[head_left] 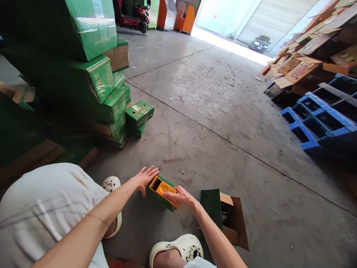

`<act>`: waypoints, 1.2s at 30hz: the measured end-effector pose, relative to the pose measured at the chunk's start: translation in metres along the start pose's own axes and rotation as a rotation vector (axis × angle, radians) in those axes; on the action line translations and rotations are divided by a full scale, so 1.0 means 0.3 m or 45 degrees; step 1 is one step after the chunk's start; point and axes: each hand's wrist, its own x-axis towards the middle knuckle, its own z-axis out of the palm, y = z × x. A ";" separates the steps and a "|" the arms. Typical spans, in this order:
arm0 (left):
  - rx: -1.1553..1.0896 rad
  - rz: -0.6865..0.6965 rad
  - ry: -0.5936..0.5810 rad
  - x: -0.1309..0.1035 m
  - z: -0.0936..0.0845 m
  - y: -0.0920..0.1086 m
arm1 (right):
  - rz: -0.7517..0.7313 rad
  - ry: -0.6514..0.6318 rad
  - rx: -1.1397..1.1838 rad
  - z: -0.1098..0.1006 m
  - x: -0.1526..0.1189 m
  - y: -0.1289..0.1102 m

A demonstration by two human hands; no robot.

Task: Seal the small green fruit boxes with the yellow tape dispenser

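A yellow multimeter (pixel 164 189) with a dark display is over a small green box (pixel 167 178) on the floor in front of me. My right hand (pixel 182 196) grips the multimeter near its lower end, thumb across its face. My left hand (pixel 145 178) is open, fingers stretched out, at the left end of the green box beside the display. I cannot tell whether its palm touches the box. To the right stands an open green carton (pixel 211 208) with its brown flaps out and dark contents inside.
Green cartons (pixel 102 78) are stacked high at left, with a smaller green box (pixel 139 111) beside them. Blue pallets (pixel 320 115) and piled brown cardboard boxes (pixel 304 70) stand at right. My feet in white clogs (pixel 178 245) flank the work. A red scooter (pixel 134 20) is at the back.
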 end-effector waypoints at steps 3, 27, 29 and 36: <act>-0.084 0.073 0.134 -0.013 0.004 -0.018 | -0.001 -0.017 -0.014 -0.002 -0.012 -0.014; -0.063 0.121 0.202 -0.018 -0.002 -0.019 | 0.199 0.096 -0.320 -0.064 -0.065 0.008; 0.010 0.114 0.196 -0.001 0.012 0.009 | 0.203 0.108 -0.295 -0.056 -0.063 -0.006; 0.023 0.085 0.233 0.079 0.131 0.130 | 0.205 0.165 -0.135 -0.041 -0.078 -0.017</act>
